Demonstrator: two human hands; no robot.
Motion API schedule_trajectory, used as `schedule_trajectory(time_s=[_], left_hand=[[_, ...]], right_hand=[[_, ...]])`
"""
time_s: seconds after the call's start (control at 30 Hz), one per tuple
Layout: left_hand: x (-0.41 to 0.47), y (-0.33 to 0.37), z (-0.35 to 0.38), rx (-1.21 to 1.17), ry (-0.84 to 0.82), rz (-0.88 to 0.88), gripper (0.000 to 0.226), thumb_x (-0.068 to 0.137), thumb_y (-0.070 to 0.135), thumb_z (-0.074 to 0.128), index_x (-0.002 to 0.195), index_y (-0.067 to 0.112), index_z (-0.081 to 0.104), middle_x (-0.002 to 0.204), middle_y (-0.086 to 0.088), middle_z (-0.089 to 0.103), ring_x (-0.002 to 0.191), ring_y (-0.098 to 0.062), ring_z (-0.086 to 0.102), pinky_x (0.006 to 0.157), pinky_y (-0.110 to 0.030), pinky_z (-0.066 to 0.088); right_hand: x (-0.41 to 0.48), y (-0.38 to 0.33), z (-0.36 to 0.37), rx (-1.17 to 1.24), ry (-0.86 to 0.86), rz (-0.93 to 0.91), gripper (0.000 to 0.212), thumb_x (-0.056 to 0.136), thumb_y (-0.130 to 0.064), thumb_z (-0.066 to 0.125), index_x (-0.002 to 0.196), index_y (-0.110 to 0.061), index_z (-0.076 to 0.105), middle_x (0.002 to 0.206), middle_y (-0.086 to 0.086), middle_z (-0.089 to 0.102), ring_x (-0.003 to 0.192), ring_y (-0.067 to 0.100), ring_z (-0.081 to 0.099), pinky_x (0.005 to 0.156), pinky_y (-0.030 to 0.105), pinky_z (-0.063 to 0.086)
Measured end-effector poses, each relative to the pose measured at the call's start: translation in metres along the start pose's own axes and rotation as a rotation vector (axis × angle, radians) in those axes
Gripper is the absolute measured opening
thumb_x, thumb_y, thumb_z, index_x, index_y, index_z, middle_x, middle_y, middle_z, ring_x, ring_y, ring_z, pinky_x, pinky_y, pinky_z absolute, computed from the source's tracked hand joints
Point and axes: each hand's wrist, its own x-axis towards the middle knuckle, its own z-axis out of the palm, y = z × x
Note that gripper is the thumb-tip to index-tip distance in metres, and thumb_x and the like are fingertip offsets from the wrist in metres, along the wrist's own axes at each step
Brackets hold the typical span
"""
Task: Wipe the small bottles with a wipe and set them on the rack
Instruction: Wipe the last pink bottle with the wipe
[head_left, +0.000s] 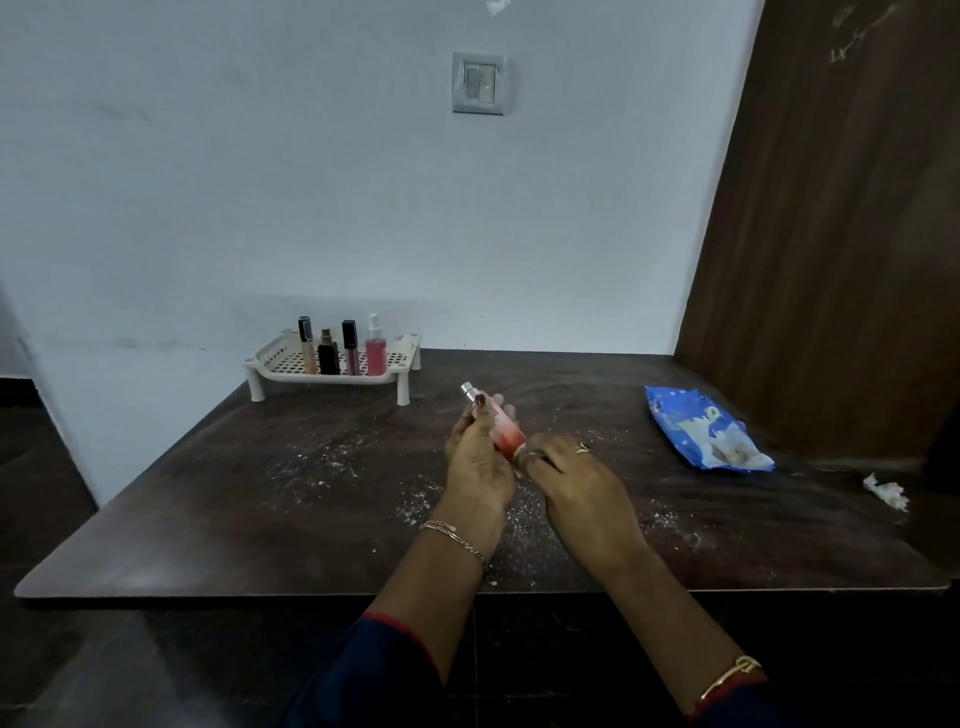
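Being gripped by fingers of the left hand (478, 462) over the dark, crumb-strewn worktop (260, 493), the red bottle (506, 437) is being clasped at its base by the right hand (576, 483), fingers curled, before a pale wall (260, 182).

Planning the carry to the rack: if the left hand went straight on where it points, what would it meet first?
Likely nothing before the wall: the left hand, gripping the bottle, points right of the rack, across the tabletop. Depth is hard to judge.

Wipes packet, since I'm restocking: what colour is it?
The wipes packet is blue with white markings, clearest in the head view.
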Motion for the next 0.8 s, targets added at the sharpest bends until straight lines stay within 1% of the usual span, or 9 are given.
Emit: schedule_trajectory(time_s=[0.07,0.17,0.3,0.37,0.43,0.5,0.63,0.7,0.8], left_hand=[[0.000,0.001,-0.004,0.007,-0.072,-0.019,0.007,0.088,0.005,0.059,0.093,0.005,0.063,0.095,-0.011,0.067,0.080,-0.018,0.064,0.075,-0.028,0.056],[-0.005,0.003,-0.007,0.048,-0.276,-0.101,0.014,0.094,0.009,0.050,0.101,0.007,0.063,0.096,-0.009,0.070,0.077,-0.017,0.067,0.061,-0.030,0.058],[-0.015,0.003,-0.009,0.124,-0.412,-0.171,0.026,0.098,0.014,0.043,0.114,0.000,0.058,0.111,-0.013,0.066,0.090,-0.021,0.066,0.069,-0.031,0.058],[-0.017,0.004,-0.012,0.180,-0.440,-0.191,0.035,0.099,0.016,0.042,0.127,-0.001,0.051,0.112,-0.014,0.065,0.089,-0.021,0.067,0.070,-0.031,0.057],[-0.019,0.004,-0.014,0.204,-0.437,-0.213,0.035,0.099,0.018,0.041,0.128,0.003,0.051,0.101,-0.012,0.067,0.083,-0.021,0.068,0.065,-0.031,0.057],[-0.021,0.005,-0.014,0.210,-0.417,-0.227,0.033,0.097,0.022,0.043,0.122,0.005,0.056,0.092,-0.010,0.070,0.079,-0.019,0.068,0.064,-0.031,0.057],[-0.023,0.008,-0.011,0.191,-0.371,-0.217,0.022,0.093,0.023,0.051,0.101,0.007,0.065,0.077,-0.005,0.069,0.064,-0.013,0.067,0.056,-0.022,0.055],[-0.018,0.011,-0.012,0.163,-0.304,-0.180,0.020,0.091,0.018,0.055,0.105,0.006,0.063,0.079,-0.008,0.065,0.063,-0.015,0.062,0.053,-0.022,0.054],[-0.005,0.015,-0.019,0.135,-0.232,-0.154,0.013,0.083,0.013,0.061,0.093,0.004,0.061,0.073,-0.006,0.057,0.056,-0.013,0.056,0.047,-0.023,0.051]], right_hand=[[0.001,0.001,-0.002,0.027,0.025,0.024,0.033,0.070,0.008,0.066,0.097,-0.012,0.066,0.102,0.001,0.064,0.088,0.018,0.062,0.064,0.032,0.055],[0.009,-0.003,-0.008,0.269,0.198,0.292,0.028,0.073,0.012,0.062,0.091,-0.008,0.069,0.097,0.001,0.066,0.083,0.012,0.061,0.077,0.021,0.050],[0.027,-0.003,-0.014,0.356,0.210,0.414,0.020,0.078,0.005,0.063,0.090,-0.008,0.071,0.089,-0.003,0.063,0.074,0.005,0.056,0.068,0.005,0.040],[0.036,0.000,-0.017,0.381,0.208,0.470,0.017,0.081,0.002,0.062,0.092,-0.008,0.070,0.088,-0.004,0.060,0.075,0.006,0.056,0.066,0.004,0.040],[0.045,0.000,-0.018,0.378,0.230,0.503,0.014,0.083,0.000,0.061,0.092,-0.008,0.069,0.090,-0.001,0.062,0.080,0.013,0.059,0.071,0.016,0.047],[0.050,-0.003,-0.018,0.308,0.202,0.474,0.013,0.084,-0.002,0.061,0.092,-0.008,0.069,0.091,0.000,0.062,0.081,0.014,0.057,0.072,0.019,0.046],[0.047,-0.013,-0.014,0.231,0.123,0.363,0.012,0.081,-0.001,0.063,0.090,-0.006,0.069,0.087,0.001,0.063,0.073,0.009,0.051,0.064,0.003,0.030],[0.041,-0.016,-0.014,0.233,0.071,0.336,0.011,0.081,-0.001,0.064,0.089,-0.006,0.068,0.086,0.003,0.063,0.073,0.014,0.057,0.063,0.003,0.030],[0.027,-0.023,-0.015,0.217,0.003,0.213,0.021,0.075,0.004,0.067,0.092,-0.008,0.070,0.091,0.003,0.067,0.077,0.013,0.062,0.071,0.004,0.038]])
